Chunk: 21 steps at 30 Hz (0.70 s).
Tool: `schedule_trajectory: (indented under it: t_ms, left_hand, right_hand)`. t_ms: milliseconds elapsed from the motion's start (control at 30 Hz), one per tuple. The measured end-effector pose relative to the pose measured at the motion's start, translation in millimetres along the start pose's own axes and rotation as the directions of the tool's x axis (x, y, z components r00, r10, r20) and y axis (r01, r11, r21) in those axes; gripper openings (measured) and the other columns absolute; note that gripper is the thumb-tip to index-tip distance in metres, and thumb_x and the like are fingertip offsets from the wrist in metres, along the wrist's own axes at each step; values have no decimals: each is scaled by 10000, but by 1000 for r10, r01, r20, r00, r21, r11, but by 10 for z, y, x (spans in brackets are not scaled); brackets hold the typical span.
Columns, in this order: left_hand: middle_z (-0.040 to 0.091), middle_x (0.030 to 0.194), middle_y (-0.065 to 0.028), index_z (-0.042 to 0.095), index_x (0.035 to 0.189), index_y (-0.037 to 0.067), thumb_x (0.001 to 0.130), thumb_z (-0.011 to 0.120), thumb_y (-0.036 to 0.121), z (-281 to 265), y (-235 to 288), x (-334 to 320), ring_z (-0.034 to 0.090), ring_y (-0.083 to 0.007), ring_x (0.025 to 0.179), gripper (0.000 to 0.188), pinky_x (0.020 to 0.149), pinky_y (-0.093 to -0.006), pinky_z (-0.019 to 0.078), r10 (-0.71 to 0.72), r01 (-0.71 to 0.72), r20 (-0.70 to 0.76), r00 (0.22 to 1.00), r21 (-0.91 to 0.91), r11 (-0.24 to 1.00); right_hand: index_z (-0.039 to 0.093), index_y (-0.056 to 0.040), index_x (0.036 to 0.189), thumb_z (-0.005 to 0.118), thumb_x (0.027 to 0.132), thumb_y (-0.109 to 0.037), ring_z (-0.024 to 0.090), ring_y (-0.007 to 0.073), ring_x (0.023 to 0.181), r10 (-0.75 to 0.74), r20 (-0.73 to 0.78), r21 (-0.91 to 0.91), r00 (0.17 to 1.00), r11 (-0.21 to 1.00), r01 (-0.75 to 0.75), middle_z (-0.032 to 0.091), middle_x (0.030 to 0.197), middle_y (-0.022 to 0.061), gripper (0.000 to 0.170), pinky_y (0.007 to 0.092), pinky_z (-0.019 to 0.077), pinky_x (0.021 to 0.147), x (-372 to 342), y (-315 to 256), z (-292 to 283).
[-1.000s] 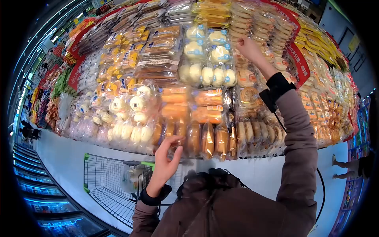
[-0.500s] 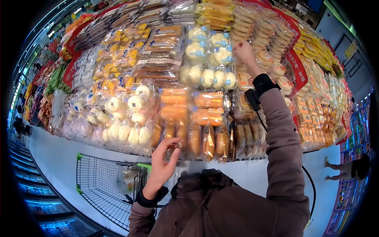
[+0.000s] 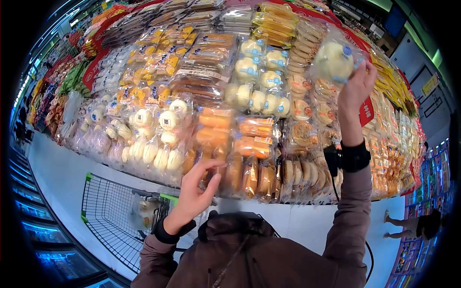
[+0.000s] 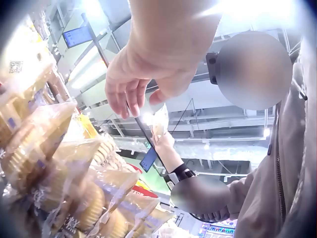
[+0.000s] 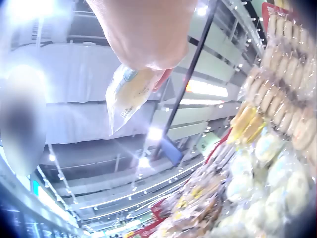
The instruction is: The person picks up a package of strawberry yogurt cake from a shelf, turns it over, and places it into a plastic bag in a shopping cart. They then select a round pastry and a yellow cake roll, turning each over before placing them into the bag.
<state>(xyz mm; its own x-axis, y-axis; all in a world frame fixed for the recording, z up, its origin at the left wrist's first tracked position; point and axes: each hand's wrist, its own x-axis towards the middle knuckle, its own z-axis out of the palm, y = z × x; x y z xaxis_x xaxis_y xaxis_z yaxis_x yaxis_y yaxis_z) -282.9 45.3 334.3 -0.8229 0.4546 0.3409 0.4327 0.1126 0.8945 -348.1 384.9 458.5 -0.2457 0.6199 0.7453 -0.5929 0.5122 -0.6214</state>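
Bun pack (image 3: 331, 61), pale and rounded in glossy clear film, was pinched at the right hand's (image 3: 356, 91) ten o'clock, long axis toward seven (right-wrist view); the left hand (image 3: 197, 192) was held loosely spread.

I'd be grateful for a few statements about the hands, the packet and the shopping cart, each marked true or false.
1. The right hand holds a clear packet of pale buns. True.
2. The left hand reaches farther out than the right hand. False: the right hand reaches farther.
3. The left hand holds nothing. True.
4. The shopping cart stands on the person's right. False: it stands on the left.
5. A bag is in the shopping cart. True.
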Motion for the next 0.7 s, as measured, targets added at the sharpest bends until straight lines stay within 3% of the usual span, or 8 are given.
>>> schedule_trajectory:
  t_ms: [67,133,167,200,267,400,533,700]
  left_hand:
    - [595,1006,-101,535,1050,-12,823,490,35,17,112,35,551,-169,899,237,809,-282,419,24,-24,24,999,1,1000]
    - [592,1042,-114,522,1069,-17,819,506,60,25,143,76,553,-184,929,261,825,-292,414,74,-73,82,994,-20,997]
    - [593,1040,-116,511,1086,-16,813,528,87,44,158,84,552,-187,946,292,830,-292,413,100,-92,105,989,-77,993]
    - [594,1037,-119,499,1104,-14,807,549,114,77,187,93,550,-190,963,328,836,-292,411,128,-111,127,984,-133,985]
    - [542,1125,-112,462,1177,35,707,676,136,68,285,104,528,-219,1029,526,841,-313,417,155,-94,239,959,-251,964]
    - [507,1154,-116,362,1252,8,705,716,181,190,369,45,527,-203,1003,674,813,-298,443,133,-6,295,946,-393,919]
    - [557,982,-34,399,1229,7,809,624,144,282,230,-29,513,-54,833,496,669,-209,452,-106,286,341,934,-535,795]
    - [563,961,-19,445,1213,32,861,545,149,278,26,-69,506,-44,807,384,656,-200,442,-237,338,242,941,-636,694]
  right_hand:
    - [432,-30,918,440,912,-171,448,53,641,-69,66,46,995,997,66,468,746,8,141,188,376,567,-283,-283,-148]
    - [436,-30,910,423,916,-159,440,50,662,-19,209,35,978,999,12,466,774,6,130,184,371,586,-590,-474,-386]
    - [415,-36,912,401,919,-145,441,51,665,-16,212,-115,977,993,41,469,776,8,111,187,374,600,-776,-644,-443]
    - [392,-42,926,403,916,-127,443,49,658,119,319,108,940,981,-161,481,789,22,86,186,371,598,-938,-645,-573]
    - [376,-50,941,407,911,-101,432,43,618,188,380,-83,906,982,-169,480,753,18,66,179,358,565,-1211,-860,-612]
    - [405,-68,897,444,902,-113,306,1,498,352,399,-60,847,931,-359,374,644,-52,60,154,238,424,-1669,-850,-582]
    - [401,-77,890,435,906,-110,287,-10,476,526,371,-71,765,838,-541,396,638,-56,50,146,213,407,-2015,-806,-566]
    - [432,-49,1004,448,897,-147,316,-15,516,653,387,-39,651,717,-696,432,691,-55,146,124,228,445,-2135,-882,-399]
